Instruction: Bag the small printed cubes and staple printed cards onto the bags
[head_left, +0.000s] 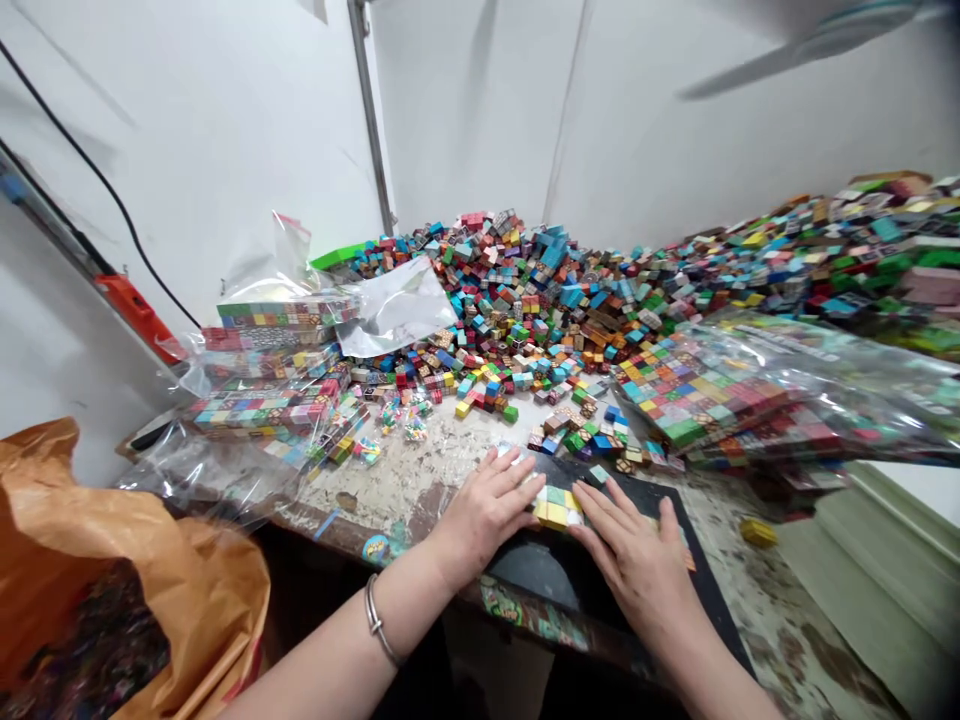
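On a black mat at the table's front, a short row of yellow, white and pale green blocks lies between my two hands. My left hand rests palm down at the row's left end, its fingers stretched over the blocks there. At the right end lies my right hand, fingers spread, fingertips touching the blocks. A dark green block sits just beyond my right fingertips. What lies under the palms is hidden.
A large heap of coloured blocks rises against the wall. Clear bags of block slabs lie left and right. An orange sack stands front left. A yellow block lies right of the mat, near a pale green bin.
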